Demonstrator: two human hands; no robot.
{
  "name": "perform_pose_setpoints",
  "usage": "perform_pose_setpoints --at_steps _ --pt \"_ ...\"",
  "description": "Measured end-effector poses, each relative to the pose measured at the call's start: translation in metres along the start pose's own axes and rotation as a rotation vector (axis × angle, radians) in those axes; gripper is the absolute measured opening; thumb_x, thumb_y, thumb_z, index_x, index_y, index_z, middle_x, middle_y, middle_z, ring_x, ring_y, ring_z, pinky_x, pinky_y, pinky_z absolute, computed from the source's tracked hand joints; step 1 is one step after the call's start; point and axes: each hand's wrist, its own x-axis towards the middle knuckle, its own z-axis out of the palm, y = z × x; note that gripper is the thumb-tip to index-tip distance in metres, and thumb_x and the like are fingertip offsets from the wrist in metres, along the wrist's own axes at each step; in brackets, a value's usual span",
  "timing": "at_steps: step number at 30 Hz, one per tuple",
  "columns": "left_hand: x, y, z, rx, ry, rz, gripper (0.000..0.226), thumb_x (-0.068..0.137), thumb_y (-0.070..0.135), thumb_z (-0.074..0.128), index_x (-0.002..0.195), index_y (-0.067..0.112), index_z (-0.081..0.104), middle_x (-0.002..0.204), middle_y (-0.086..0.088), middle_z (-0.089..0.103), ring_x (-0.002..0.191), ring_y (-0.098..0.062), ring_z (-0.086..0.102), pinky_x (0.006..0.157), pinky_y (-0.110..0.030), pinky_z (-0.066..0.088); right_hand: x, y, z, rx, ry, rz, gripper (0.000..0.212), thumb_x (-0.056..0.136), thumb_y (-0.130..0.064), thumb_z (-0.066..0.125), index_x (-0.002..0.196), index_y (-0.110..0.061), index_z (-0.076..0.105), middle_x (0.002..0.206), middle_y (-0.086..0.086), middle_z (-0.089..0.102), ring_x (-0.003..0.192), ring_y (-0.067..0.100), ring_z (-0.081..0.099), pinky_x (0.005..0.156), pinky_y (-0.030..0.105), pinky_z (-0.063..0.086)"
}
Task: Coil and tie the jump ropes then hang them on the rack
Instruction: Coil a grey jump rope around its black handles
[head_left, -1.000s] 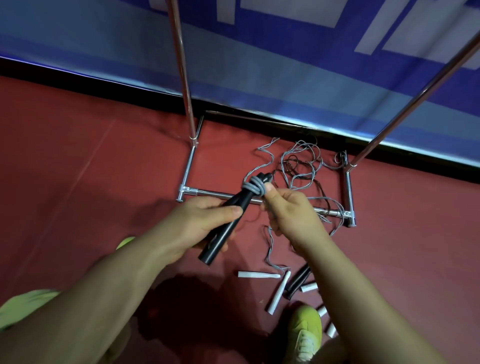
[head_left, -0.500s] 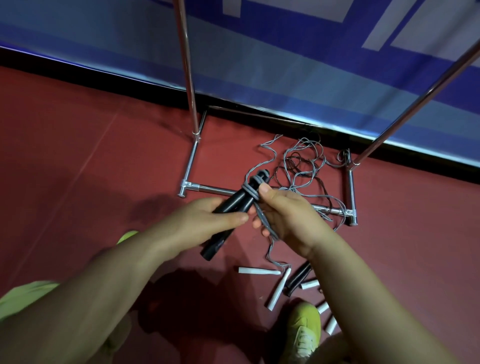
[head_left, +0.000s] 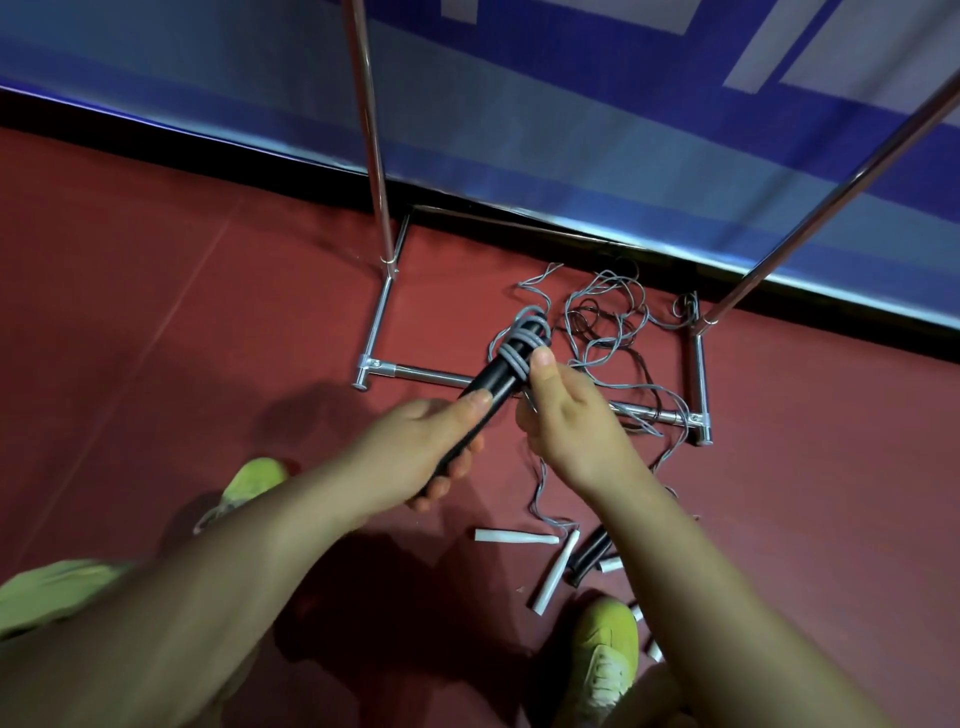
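I note left hand (head_left: 415, 457) clamps black handles (head_left: 493, 379) steady; right hand (head_left: 566, 415) fingers pinch grey rope (head_left: 522, 345), keeping wraps tight for tying.

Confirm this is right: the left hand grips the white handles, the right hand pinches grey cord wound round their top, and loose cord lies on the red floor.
Not quite. In the head view the left hand grips black handles, not white. The right hand does pinch the grey cord wound round their top, and loose cord lies on the red floor.

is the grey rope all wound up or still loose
Mostly loose. A few turns of grey rope wrap the black handle's top; the rest lies tangled on the floor.
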Motion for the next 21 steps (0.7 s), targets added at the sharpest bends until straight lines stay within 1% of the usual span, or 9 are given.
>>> perform_pose_setpoints --at_steps 2,4,6,8,11,13,16,19,21 --pt "0.005 -0.003 -0.008 0.302 0.102 0.079 0.05 0.081 0.062 0.05 0.07 0.013 0.054 0.054 0.004 0.049 0.047 -0.014 0.042 0.051 -0.03 0.033 -0.002 -0.003 0.0 0.036 -0.024 0.071 0.049 0.099 -0.052 0.026 0.074 -0.018 0.049 0.057 -0.01 0.052 0.044 0.006 0.043 0.051 0.026 0.034" --pt "0.007 -0.006 -0.015 0.683 0.247 0.13 0.049 0.077 0.066 0.05 0.069 0.017 0.049 0.058 0.005 0.051 0.053 -0.014 0.049 0.053 -0.031 0.032 -0.003 -0.008 0.0 0.248 -0.077 0.195 0.051 0.093 -0.062 0.033 0.103 -0.016 0.054 0.085 0.002 0.065 0.054 0.015 0.06 0.051 0.024 0.041" --pt "0.005 -0.007 -0.021 0.813 0.317 0.136 0.044 0.075 0.068 0.052 0.073 0.025 0.049 0.062 0.006 0.053 0.059 -0.012 0.052 0.052 -0.029 0.033 -0.004 -0.012 0.0 0.377 -0.1 0.276 0.057 0.082 -0.07 0.043 0.114 -0.023 0.049 0.106 0.003 0.066 0.064 0.021 0.068 0.05 0.022 0.045" --pt "0.004 -0.006 -0.022 0.864 0.327 0.139 0.04 0.074 0.07 0.054 0.081 0.031 0.05 0.067 0.009 0.054 0.064 -0.011 0.053 0.054 -0.029 0.034 -0.004 -0.013 0.0 0.354 -0.073 0.281 0.047 0.085 -0.059 0.05 0.114 -0.022 0.047 0.105 0.0 0.066 0.065 0.021 0.07 0.048 0.021 0.044" --pt "0.003 -0.006 -0.019 0.959 0.333 0.153 0.042 0.074 0.071 0.054 0.088 0.032 0.049 0.07 0.012 0.052 0.069 -0.013 0.053 0.056 -0.03 0.034 -0.002 -0.011 0.003 0.309 -0.042 0.267 0.027 0.093 -0.038 0.055 0.107 -0.017 0.045 0.084 -0.003 0.061 0.061 0.019 0.068 0.045 0.02 0.041" --pt "0.003 -0.008 -0.019 0.924 0.326 0.148 0.043 0.071 0.069 0.058 0.088 0.03 0.05 0.073 0.012 0.054 0.07 -0.011 0.054 0.057 -0.03 0.038 -0.001 -0.009 0.004 0.305 -0.038 0.239 0.018 0.095 -0.03 0.055 0.103 -0.018 0.045 0.081 -0.002 0.059 0.061 0.018 0.067 0.046 0.02 0.041" --pt "0.007 -0.011 -0.024 0.705 0.216 0.064 0.042 0.065 0.061 0.069 0.089 0.03 0.055 0.077 0.01 0.061 0.07 -0.01 0.059 0.067 -0.035 0.048 -0.001 -0.01 0.004 0.288 -0.041 0.182 0.01 0.096 -0.024 0.054 0.096 -0.027 0.044 0.079 -0.003 0.059 0.059 0.013 0.064 0.049 0.02 0.044" --pt "0.008 -0.006 -0.024 0.282 0.017 -0.092 0.04 0.066 0.054 0.074 0.089 0.025 0.06 0.076 0.006 0.066 0.065 -0.01 0.061 0.076 -0.036 0.053 -0.001 -0.01 0.001 0.248 -0.043 0.12 0.012 0.097 -0.018 0.052 0.104 -0.025 0.046 0.079 -0.004 0.056 0.054 0.001 0.056 0.05 0.016 0.044" --pt "0.005 0.002 -0.028 0.016 -0.104 -0.246 0.042 0.066 0.055 0.066 0.092 0.022 0.064 0.088 -0.003 0.07 0.074 -0.018 0.067 0.082 -0.039 0.052 0.0 -0.009 0.001 0.285 -0.063 0.09 0.022 0.097 -0.016 0.051 0.118 -0.02 0.046 0.083 0.0 0.054 0.055 0.0 0.052 0.052 0.017 0.043"
